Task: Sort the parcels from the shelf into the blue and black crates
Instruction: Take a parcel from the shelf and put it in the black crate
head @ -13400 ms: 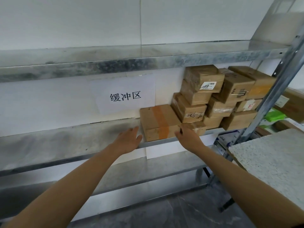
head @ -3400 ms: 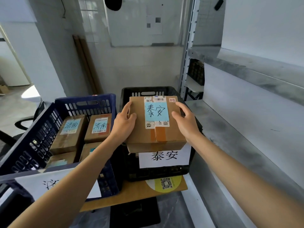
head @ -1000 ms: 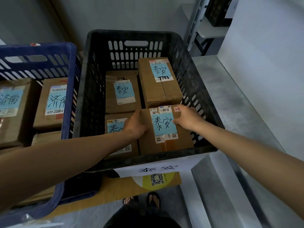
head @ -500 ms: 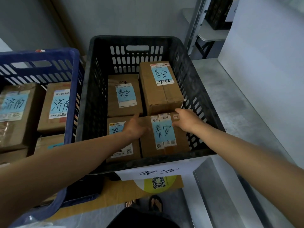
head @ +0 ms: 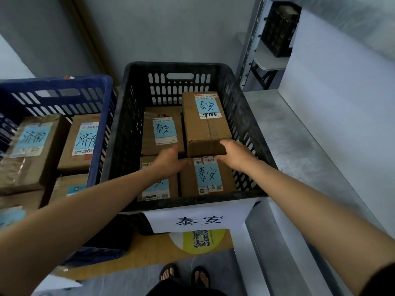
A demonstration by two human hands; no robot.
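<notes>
**Parcel set in the near right corner of the black crate**

The near right parcel (head: pixel 226 178) lies flat in the near right corner of the black crate (head: pixel 177 67), with its blue handwritten label 泰安 facing up. Its right side is close to the right wall of the crate and its near side is at the near wall.

The right hand (head: pixel 237 155) is at the far right corner of this parcel. The fingers curl over the far edge, between it and the tall parcel (head: pixel 205 129) behind, and the thumb lies on the top, so this hand grips the parcel. The left hand (head: pixel 168 162) rests at the far left corner, with the thumb on the top face. Its fingers reach toward the gap between the boxes and their ends are hidden, so I cannot tell if it grips or only touches.

Three more boxes are in the same crate: the tall parcel in the far right corner, the far left parcel (head: pixel 162 129) beside it, and the near left parcel (head: pixel 164 190), partly under the left forearm. A white paper sign (head: pixel 198 220) reading 泰安 hangs on the near wall outside.

The blue crate (head: pixel 55 82) stands just beside the black one, on its left, and holds parcels with 济南 labels (head: pixel 34 146). Both crates sit on a cardboard sheet (head: pixel 149 255) with a yellow QR sticker (head: pixel 201 240). The metal shelf (head: pixel 299 157) runs along the right side.
</notes>
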